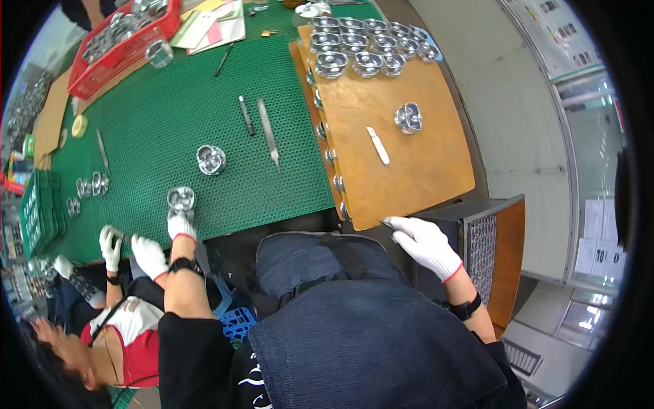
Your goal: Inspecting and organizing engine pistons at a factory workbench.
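Note:
My left hand (180,228), in a white knitted glove, grips a silver engine piston (182,198) at the near edge of the green mat. Its fingers are mostly hidden behind the piston. Just beyond, another piston (211,159) sits on the mat. My right hand (424,247), gloved too, is closed near the front right corner of the brown board. A thin dark tool (387,223) pokes out from its fingers; its kind cannot be made out. On the board lie a white-handled knife (378,146) and a single piston (409,118).
Several pistons (366,63) stand in rows at the board's far end. A flat file (268,133) and a black pen-like tool (246,115) lie on the green mat (163,123). A red crate (122,48) holds metal parts. At left, a co-worker's gloved hands (148,255) work close by.

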Available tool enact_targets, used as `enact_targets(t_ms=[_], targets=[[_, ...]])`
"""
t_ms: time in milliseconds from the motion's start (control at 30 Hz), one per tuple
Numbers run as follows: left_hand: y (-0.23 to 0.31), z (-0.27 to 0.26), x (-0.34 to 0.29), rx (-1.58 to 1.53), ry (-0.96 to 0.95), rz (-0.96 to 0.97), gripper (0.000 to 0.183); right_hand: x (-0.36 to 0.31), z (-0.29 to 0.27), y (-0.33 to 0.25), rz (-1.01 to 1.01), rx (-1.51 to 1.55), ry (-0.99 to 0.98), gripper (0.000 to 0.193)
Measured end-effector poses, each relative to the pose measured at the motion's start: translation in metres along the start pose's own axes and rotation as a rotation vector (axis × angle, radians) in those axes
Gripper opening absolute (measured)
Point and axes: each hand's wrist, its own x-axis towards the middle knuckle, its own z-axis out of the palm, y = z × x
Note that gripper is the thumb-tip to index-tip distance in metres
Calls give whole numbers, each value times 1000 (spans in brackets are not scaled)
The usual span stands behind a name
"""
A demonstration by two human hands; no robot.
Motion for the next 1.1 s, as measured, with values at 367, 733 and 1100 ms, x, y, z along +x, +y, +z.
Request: enact_targets(t_ms=[367,733,1100], targets=[[32,36,-242,352,-319,-36,40,159,-21,170,155,445,489,51],[113,76,-383,115,-135,47,53,221,-31,223,-85,339,249,24],[235,195,-338,-15,-679,710,102,99,-92,-101,-289,832,-456,22]])
